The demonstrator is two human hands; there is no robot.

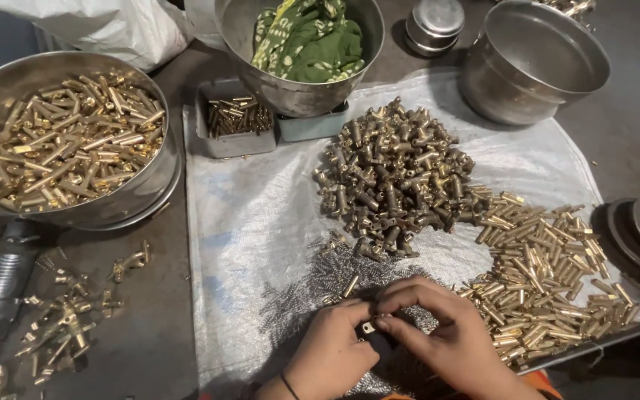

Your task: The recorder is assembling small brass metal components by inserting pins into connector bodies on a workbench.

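Both my hands meet at the bottom middle over a white woven sheet [261,215]. My left hand [331,354] and my right hand [446,333] pinch a small brass fitting [368,326] between their fingertips. Under and around them lies a spread of small thin steel springs [312,285]. A heap of dull brass valve-like fittings [394,174] sits just beyond my hands. To the right lies a pile of shiny brass tubes [550,274].
A steel bowl [9,96] of brass tubes stands at the left, loose brass parts [68,318] below it. A small tray [235,118] of parts, a steel bowl holding green cloth [309,37], and an empty steel pot [535,59] line the back.
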